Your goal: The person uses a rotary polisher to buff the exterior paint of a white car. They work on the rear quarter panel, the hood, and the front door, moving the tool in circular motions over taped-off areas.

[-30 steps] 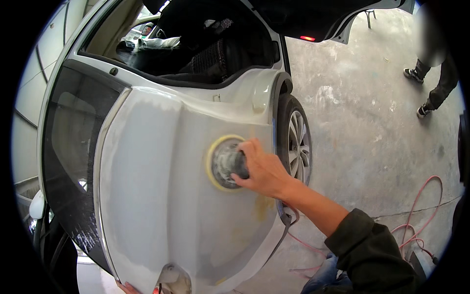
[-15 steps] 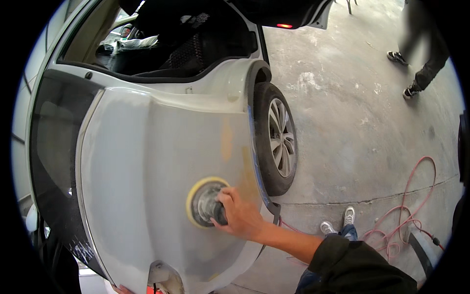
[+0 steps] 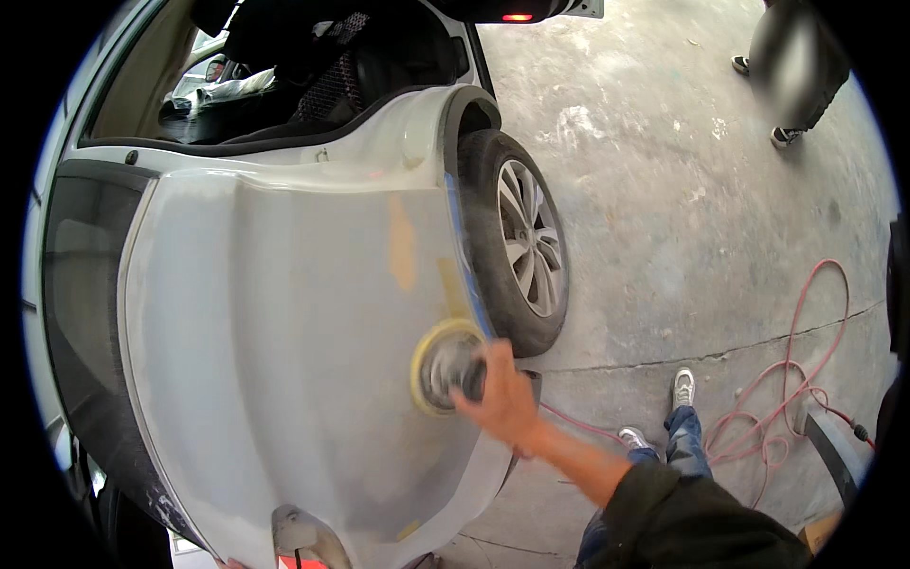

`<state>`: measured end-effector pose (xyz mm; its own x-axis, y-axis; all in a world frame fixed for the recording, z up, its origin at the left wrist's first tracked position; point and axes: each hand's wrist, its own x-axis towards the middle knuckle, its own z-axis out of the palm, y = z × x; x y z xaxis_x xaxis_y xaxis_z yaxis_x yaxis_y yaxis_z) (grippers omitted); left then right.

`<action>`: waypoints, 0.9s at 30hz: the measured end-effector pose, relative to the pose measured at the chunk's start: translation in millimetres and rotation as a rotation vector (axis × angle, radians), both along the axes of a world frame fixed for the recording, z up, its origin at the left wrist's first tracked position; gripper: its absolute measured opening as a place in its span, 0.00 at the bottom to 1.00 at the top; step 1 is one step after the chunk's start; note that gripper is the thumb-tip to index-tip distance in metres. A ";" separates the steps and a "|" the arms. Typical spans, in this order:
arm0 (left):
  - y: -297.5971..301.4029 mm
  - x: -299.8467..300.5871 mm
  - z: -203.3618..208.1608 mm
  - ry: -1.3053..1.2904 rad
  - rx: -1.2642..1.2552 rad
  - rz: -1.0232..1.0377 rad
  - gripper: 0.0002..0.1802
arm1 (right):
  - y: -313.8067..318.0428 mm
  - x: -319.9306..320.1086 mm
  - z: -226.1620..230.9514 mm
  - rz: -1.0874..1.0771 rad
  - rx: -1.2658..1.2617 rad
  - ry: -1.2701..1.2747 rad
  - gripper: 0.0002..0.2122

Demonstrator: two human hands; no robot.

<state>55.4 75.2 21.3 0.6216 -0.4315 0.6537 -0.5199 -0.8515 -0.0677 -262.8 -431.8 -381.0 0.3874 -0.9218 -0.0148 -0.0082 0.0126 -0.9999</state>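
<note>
My right hand [image 3: 499, 398] is closed around the dark grey body of a round orbital sander [image 3: 447, 368] with a yellow-edged pad. The pad lies against the car's rear side panel [image 3: 327, 313], which is matt grey with orange and yellowish patches. It is close to the wheel arch, which has a strip of blue masking tape [image 3: 461, 228] along its edge. Only a sliver of my left hand [image 3: 230, 564] shows at the panel's lower left edge; its fingers are mostly hidden.
A wheel [image 3: 526, 237] stands right of the panel, below an open car door [image 3: 493, 9]. A red hose [image 3: 791, 360] lies looped on the concrete floor [image 3: 654, 228], near my shoes. Another person [image 3: 806, 66] stands at the upper right. An open tail-light recess [image 3: 308, 536] is at the bottom.
My right hand has moved the sander right and slightly up across the panel, toward the wheel arch. The view has shifted a little, and the other person has moved upward in it.
</note>
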 end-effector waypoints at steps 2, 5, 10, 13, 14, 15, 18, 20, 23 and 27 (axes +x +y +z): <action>-11.5 2.1 -2.5 0.010 -0.010 -0.010 0.34 | -59.4 -0.3 -12.5 -0.009 -0.035 0.089 0.29; -8.4 3.3 -1.1 -0.009 0.007 0.008 0.34 | -25.5 -5.5 -12.7 -0.028 -0.004 0.062 0.29; -5.0 1.5 8.3 -0.036 0.032 0.028 0.34 | 9.8 -8.6 12.4 0.118 0.046 -0.009 0.27; -6.8 7.8 6.6 -0.036 0.038 0.021 0.34 | -70.2 7.3 14.6 0.013 0.014 0.033 0.28; -7.2 10.2 6.5 -0.034 0.039 0.015 0.34 | -94.6 9.8 12.6 -0.012 0.026 0.033 0.28; -4.9 8.1 6.0 -0.039 0.043 0.021 0.34 | -116.2 14.9 15.9 -0.003 0.045 0.036 0.28; -4.3 5.8 7.9 -0.048 0.050 0.019 0.34 | -142.6 11.5 26.1 0.037 0.115 0.052 0.27; -2.8 8.4 7.6 -0.045 0.050 0.022 0.33 | -130.9 4.0 23.8 0.086 0.153 0.064 0.27; -4.4 9.9 3.1 -0.046 0.052 0.019 0.33 | -37.1 -7.0 -1.1 0.047 0.094 0.018 0.28; 0.9 2.6 8.2 -0.069 0.065 0.023 0.33 | 40.1 -20.5 4.1 0.070 0.096 -0.031 0.29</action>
